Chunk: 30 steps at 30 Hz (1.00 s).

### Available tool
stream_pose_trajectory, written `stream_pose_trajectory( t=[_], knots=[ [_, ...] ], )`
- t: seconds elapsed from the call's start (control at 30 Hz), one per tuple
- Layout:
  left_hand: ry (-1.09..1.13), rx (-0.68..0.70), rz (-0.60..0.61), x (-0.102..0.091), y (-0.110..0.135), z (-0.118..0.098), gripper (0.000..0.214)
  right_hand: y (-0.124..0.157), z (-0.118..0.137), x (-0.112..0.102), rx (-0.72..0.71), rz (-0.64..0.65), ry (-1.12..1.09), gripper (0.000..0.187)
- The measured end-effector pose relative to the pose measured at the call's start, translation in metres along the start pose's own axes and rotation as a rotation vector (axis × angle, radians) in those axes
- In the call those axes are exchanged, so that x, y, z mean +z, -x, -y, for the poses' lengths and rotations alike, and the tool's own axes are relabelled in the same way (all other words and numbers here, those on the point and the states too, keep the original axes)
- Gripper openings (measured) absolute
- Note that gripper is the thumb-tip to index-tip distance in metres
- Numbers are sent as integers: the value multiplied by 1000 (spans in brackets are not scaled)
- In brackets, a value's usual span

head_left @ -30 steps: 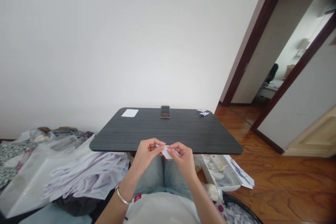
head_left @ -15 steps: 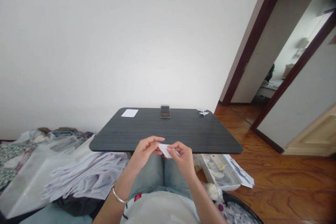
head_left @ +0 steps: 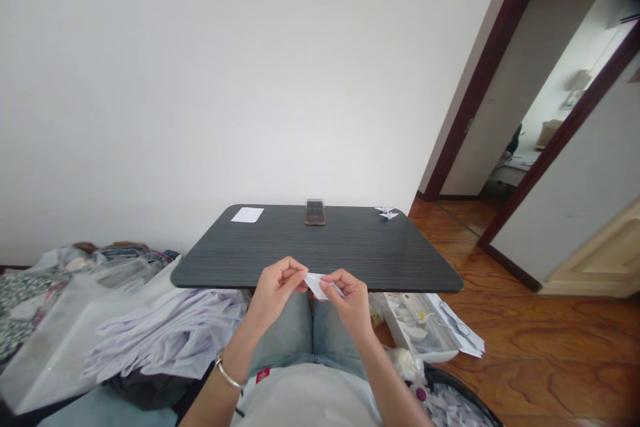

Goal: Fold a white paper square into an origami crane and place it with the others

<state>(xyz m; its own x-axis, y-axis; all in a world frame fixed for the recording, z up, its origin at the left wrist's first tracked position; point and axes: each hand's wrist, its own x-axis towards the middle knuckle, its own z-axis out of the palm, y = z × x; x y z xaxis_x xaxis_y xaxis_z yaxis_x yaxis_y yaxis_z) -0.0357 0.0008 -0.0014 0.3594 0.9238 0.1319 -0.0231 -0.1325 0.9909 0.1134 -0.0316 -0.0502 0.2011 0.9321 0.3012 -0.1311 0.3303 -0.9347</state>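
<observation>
Paper (head_left: 315,285) | long axis crosswise, tip leftward | left hand (head_left: 274,285), right hand (head_left: 352,299): fingers (head_left: 341,276) pinching it

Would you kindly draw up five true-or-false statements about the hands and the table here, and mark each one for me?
1. The left hand and the right hand both grip one small piece of white paper. True.
2. The silver bracelet circles the right wrist. False: the bracelet is on the left wrist.
3. A flat white sheet lies near the far left corner of the dark table. True.
4. Two folded paper shapes sit in the middle of the table. False: the paper shapes are near its far right corner.
5. The open white box stands on top of the table. False: the box is lower down, to the right of the legs.
</observation>
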Motion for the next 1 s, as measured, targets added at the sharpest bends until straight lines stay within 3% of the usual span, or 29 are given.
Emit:
stream_pose_trajectory(
  t=[0.43, 0.67, 1.0],
  knots=[
    [-230, 75, 34, -7, 1, 0, 12, -1, 4, 1, 36, 8, 5, 16],
    [-81, -41, 63, -8, -4, 6, 16, 1, 2, 1, 22, -21, 47, 16],
    [-74, -44, 36, -4, -3, 2, 15, 1, 0, 0, -13, -33, 134, 10]
  ],
)
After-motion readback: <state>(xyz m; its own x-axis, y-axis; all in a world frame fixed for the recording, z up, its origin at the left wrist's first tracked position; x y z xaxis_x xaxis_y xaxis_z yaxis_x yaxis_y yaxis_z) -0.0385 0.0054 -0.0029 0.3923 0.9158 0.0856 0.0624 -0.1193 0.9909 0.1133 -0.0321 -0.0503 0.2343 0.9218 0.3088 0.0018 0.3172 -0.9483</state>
